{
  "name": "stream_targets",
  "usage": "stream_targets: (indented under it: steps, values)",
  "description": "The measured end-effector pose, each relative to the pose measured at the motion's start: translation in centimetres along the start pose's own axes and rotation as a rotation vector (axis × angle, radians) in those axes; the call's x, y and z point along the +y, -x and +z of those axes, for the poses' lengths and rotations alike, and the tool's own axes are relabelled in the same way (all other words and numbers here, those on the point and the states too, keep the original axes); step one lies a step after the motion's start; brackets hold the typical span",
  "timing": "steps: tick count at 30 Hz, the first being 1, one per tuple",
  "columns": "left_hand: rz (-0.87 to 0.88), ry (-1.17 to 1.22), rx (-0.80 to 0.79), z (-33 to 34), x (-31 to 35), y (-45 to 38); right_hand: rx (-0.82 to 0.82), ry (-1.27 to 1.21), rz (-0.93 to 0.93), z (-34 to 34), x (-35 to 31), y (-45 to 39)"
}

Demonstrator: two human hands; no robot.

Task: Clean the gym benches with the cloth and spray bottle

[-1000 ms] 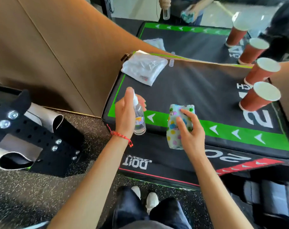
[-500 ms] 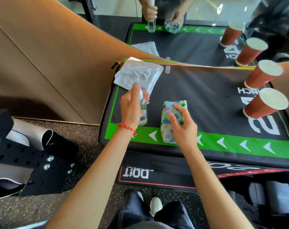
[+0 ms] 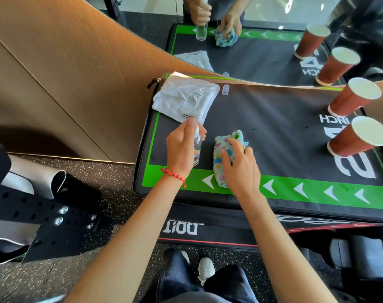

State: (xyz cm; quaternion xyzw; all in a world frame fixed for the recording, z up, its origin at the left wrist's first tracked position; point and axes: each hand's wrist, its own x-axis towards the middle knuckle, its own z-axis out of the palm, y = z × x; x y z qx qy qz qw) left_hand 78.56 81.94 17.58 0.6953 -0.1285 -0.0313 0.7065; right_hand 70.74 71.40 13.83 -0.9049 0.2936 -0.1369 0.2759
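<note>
A black padded gym box [image 3: 280, 119] with a green arrow stripe fills the middle of the view. My left hand [image 3: 180, 148] grips a small clear spray bottle [image 3: 196, 149] upright over the box's near left part, with the forefinger on its top. My right hand [image 3: 241, 169] presses a folded, colourfully patterned cloth [image 3: 222, 149] onto the pad beside the bottle, over the green stripe.
A folded white towel [image 3: 184, 98] lies at the box's far left corner, with a small clear cap [image 3: 226, 89] beside it. Two red paper cups [image 3: 357, 136] stand at the right edge. A mirror behind reflects everything. A black perforated steel frame [image 3: 33, 213] sits on the floor at left.
Both hands have moved forward over the box top. The cloth came down onto the pad, and the bottle now stands closer to the white towel.
</note>
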Motion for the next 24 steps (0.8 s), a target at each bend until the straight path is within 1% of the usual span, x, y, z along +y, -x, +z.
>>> stream_targets:
  steps: [7, 11, 14, 18, 20, 22, 24]
  values:
    - [-0.011, 0.014, -0.033, -0.3, 0.2, 0.3, -0.024, -0.077, 0.043, -0.8, 0.2, 0.4]
    - [-0.034, 0.041, -0.042, -0.8, 0.2, 0.5, 0.019, -0.129, 0.000, -1.2, 0.5, 1.7]
    - [-0.015, 0.042, -0.044, -1.4, 0.0, 0.8, 0.055, -0.130, -0.048, -1.6, 0.5, 2.6]
    - [0.015, -0.042, -0.012, -2.4, -0.4, 1.8, 0.130, -0.033, -0.121, -2.1, 0.6, 3.9]
    - [0.023, -0.107, 0.008, -3.2, -0.5, 2.6, 0.141, -0.001, -0.177, -2.3, 0.3, 4.6]
    - [0.023, -0.158, 0.048, -4.2, -1.1, 3.9, 0.135, 0.030, -0.253, -2.3, 0.6, 5.4]
    - [0.038, -0.278, 0.106, -4.8, -1.3, 5.6, 0.160, 0.081, -0.314, -2.1, 0.8, 6.2]
